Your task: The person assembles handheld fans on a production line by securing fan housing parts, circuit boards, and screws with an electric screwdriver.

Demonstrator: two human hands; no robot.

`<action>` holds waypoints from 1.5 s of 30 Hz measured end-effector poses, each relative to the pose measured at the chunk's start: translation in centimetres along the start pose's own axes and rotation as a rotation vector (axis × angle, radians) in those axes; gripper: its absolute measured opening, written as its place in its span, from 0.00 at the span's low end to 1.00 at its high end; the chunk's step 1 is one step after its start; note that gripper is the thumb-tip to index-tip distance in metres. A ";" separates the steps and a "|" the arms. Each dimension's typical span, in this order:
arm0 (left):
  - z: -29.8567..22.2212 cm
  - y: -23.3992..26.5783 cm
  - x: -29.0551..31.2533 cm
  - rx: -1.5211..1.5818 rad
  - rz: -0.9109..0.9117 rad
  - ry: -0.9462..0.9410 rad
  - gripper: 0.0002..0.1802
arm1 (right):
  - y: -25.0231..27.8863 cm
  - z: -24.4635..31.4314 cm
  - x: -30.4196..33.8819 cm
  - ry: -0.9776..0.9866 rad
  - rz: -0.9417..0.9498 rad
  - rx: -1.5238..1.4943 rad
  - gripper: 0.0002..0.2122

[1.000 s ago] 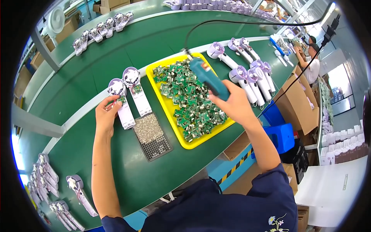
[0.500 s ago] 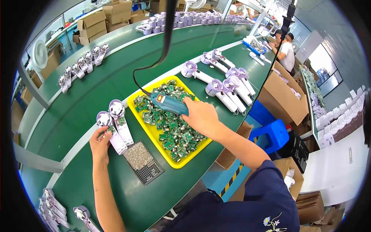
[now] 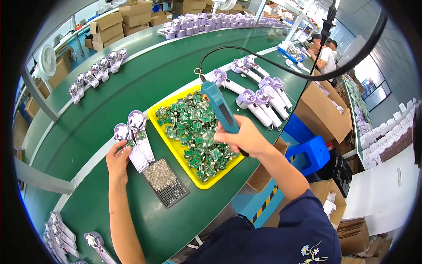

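Left of the tray (image 3: 178,153), our left hand (image 3: 117,166) holds a fan (image 3: 137,159), fingers nearly together. By its right edge, our right hand (image 3: 247,135) curls its fingers round a tool (image 3: 220,108).

No word or number can be read clearly. Just above the centre, toward twelve o'clock, the teal corded tool (image 3: 221,108) bears a small orange patch (image 3: 205,97), but it shows no legible lettering. Toward five o'clock, a yellow-and-black warning stripe (image 3: 265,204) carries no readable text. Between three and four o'clock, the white panel (image 3: 373,200) has a narrow grey strip (image 3: 399,177), too small for reading.
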State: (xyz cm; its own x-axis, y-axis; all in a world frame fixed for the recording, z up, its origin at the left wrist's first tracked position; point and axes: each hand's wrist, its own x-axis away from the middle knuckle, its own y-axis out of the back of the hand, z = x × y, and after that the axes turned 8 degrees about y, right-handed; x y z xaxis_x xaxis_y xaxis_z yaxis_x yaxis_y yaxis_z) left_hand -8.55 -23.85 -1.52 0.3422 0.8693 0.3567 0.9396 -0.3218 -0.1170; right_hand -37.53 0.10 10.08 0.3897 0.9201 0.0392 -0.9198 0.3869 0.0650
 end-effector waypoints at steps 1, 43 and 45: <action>0.0 0.0 0.0 0.000 -0.001 0.002 0.16 | -0.3 -0.2 0.8 0.002 0.046 -0.082 0.12; 5.7 -1.6 24.5 0.068 0.154 -0.318 0.13 | -13.1 -7.9 11.0 0.044 0.490 -0.390 0.26; 5.4 -1.5 24.4 0.191 0.227 -0.218 0.13 | -13.2 -7.3 11.0 -0.025 0.485 -0.429 0.24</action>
State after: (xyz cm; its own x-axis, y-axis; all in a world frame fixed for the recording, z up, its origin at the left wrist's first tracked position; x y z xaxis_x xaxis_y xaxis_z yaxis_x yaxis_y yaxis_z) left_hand -1.59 -0.15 2.33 0.5175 0.8499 0.0987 0.8180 -0.4576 -0.3486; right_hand -21.40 5.52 2.32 -0.0787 0.9968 -0.0127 -0.9259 -0.0778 -0.3696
